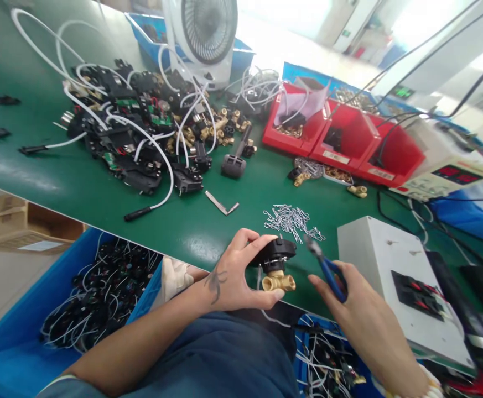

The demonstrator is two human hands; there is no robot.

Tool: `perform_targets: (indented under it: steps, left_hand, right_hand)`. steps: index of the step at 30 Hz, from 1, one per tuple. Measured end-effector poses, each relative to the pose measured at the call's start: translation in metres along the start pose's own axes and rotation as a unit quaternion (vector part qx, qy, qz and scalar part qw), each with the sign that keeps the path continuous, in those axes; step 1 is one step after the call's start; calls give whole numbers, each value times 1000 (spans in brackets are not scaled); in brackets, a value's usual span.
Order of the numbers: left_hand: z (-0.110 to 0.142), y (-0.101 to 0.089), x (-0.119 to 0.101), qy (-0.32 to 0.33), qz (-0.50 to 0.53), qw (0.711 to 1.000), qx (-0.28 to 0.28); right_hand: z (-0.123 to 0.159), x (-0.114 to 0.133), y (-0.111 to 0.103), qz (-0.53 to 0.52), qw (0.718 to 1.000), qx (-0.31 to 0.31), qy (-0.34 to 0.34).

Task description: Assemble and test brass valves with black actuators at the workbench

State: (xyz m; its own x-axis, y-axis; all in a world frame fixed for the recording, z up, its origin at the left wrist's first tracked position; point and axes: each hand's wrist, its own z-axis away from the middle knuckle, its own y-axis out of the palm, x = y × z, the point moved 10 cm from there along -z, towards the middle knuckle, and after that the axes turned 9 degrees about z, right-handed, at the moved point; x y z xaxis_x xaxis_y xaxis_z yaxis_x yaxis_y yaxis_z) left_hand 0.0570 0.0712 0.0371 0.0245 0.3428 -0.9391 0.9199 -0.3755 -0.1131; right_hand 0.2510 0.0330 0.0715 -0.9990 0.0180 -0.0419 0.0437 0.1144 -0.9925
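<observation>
My left hand (241, 271) grips a valve (279, 281), a brass body with a round black housing on top and a pale cable trailing from it. The fingers hold the black part while the thumb presses near the brass end. In my right hand (357, 304) is a pair of pliers (328, 271) with blue handles, its jaws pointing up and left, a little apart from the valve. Just beyond both hands lies a loose pile of metal clips (289, 218) on the green bench (175, 221).
A heap of black cabled units (129, 132) and brass fittings covers the back left. Behind stand a fan (208, 33) and red bins (341, 132). A hammer (237, 157) and a bent metal piece (222, 203) lie nearer. At right sits a grey box (374, 249).
</observation>
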Motion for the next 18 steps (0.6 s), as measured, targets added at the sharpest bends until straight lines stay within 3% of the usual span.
perform_targets:
  steps: [3,5,8,12,18]
  left_hand:
    - [3,-9,0,-4,-25,1000,-18]
    - [3,-9,-1,4,-44,999,-16]
    - [3,-6,-5,34,-69,997,-6]
    - [3,-1,-10,70,-92,993,6]
    - [3,-2,-13,96,-78,992,1]
  right_hand:
    - [1,18,10,55,994,-7,-90]
    - [-1,30,-2,15,993,-41,-112]
    - [-10,50,-33,-128,981,-74,-125]
    - [-22,84,-52,-229,954,-40,-188]
    - [-25,95,-50,-200,959,-12,-201]
